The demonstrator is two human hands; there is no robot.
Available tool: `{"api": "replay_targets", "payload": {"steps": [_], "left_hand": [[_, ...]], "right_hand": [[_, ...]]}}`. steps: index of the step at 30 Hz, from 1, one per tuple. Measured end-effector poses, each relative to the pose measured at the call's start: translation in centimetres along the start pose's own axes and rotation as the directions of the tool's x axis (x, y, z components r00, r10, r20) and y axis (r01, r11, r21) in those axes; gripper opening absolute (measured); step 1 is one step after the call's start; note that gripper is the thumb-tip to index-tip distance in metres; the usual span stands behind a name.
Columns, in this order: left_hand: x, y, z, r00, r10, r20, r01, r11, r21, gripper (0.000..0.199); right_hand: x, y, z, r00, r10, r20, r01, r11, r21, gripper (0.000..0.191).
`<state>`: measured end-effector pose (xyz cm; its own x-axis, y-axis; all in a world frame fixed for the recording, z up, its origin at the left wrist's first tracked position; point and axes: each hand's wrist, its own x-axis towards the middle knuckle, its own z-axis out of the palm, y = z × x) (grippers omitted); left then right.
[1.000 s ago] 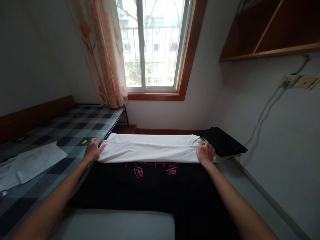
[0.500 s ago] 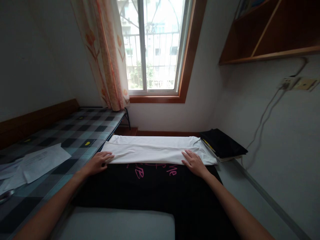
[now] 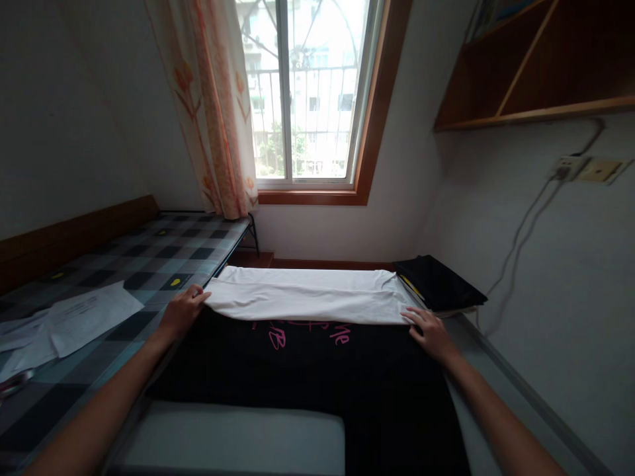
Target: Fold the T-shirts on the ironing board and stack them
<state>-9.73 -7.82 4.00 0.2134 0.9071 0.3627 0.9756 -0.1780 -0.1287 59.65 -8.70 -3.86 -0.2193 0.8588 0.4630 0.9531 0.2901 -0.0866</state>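
Observation:
A black garment with pink lettering (image 3: 307, 367) lies spread on the pale table (image 3: 238, 439). Across its far part runs a white cloth (image 3: 297, 301) folded into a wide band, its near edge cutting across the lettering. At the band's left end, my left hand (image 3: 184, 311) is closed, pinching the corner between thumb and fingers. My right hand (image 3: 432, 332) rests at the band's right end, fingers apart and fingertips touching the cloth near its edge.
Left of the table is a bed with a checked cover (image 3: 124, 248), with papers (image 3: 74, 324) on it. A black folder-like item (image 3: 439, 281) lies at the table's far right. Above are a wall shelf (image 3: 526, 112), a socket with cables (image 3: 570, 168) and a window (image 3: 307, 99).
Both hands have moved outward along the white band: the left to its left corner, now pinching it, the right to its right end. The band's near edge has shifted slightly at the ends.

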Motion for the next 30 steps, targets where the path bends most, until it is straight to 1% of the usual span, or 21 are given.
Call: {"api": "replay_targets", "payload": {"steps": [3,5,7,9,11,12,14,17,20,23,27,30], "left_hand": [[0.7,-1.6,-0.7,0.992,0.098,-0.074,-0.104,0.991,-0.088,0.038],[0.5,-2.7,-0.5,0.987,0.145,-0.070,-0.152,0.982,-0.112,0.040],[-0.2,-3.6,0.1,0.987,0.159,-0.003,-0.158,0.980,-0.116,0.043],[-1.2,-4.0,1.0,0.984,0.154,0.094,-0.141,0.981,-0.131,0.046],[-2.2,-4.0,1.8,0.977,0.129,0.170,-0.103,0.982,-0.157,0.046],[-2.5,-4.0,2.2,0.976,0.117,0.186,-0.086,0.982,-0.166,0.045],[-2.9,-3.8,2.6,0.978,0.109,0.178,-0.080,0.983,-0.164,0.044],[-2.7,-3.7,2.8,0.980,0.157,0.118,-0.143,0.982,-0.121,0.040],[-2.3,-3.5,2.7,0.975,0.209,0.076,-0.204,0.977,-0.068,0.037],[-2.1,-3.0,2.5,0.968,0.230,0.097,-0.228,0.973,-0.027,0.039],[-1.7,-2.0,1.7,0.970,0.198,0.142,-0.198,0.980,-0.019,0.041],[-1.4,-1.6,1.2,0.972,0.175,0.156,-0.164,0.983,-0.081,0.040]], "right_hand": [[-0.3,0.3,0.1,1.000,0.031,0.003,-0.031,0.999,0.018,0.036],[-0.3,0.3,0.3,0.999,0.050,0.011,-0.051,0.998,0.036,0.037],[-0.4,0.2,0.4,0.997,0.076,0.021,-0.076,0.996,0.045,0.038],[-0.4,0.1,0.4,0.995,0.092,0.035,-0.094,0.995,0.045,0.039],[-0.5,0.1,0.3,0.995,0.089,0.048,-0.091,0.995,0.045,0.039],[-0.5,0.2,0.2,0.995,0.083,0.052,-0.086,0.995,0.044,0.039],[-0.5,0.4,-0.1,0.996,0.074,0.055,-0.076,0.996,0.038,0.038],[-0.6,0.8,-0.6,0.996,0.064,0.065,-0.065,0.998,0.023,0.037],[-0.5,1.0,-1.1,0.995,0.047,0.086,-0.046,0.999,-0.013,0.038],[0.0,0.5,-1.6,0.991,0.029,0.132,-0.018,0.996,-0.083,0.041],[1.1,-0.7,-2.7,0.976,0.032,0.215,0.014,0.978,-0.210,0.047],[1.7,-1.5,-3.6,0.962,0.033,0.270,0.043,0.962,-0.271,0.043]]}}
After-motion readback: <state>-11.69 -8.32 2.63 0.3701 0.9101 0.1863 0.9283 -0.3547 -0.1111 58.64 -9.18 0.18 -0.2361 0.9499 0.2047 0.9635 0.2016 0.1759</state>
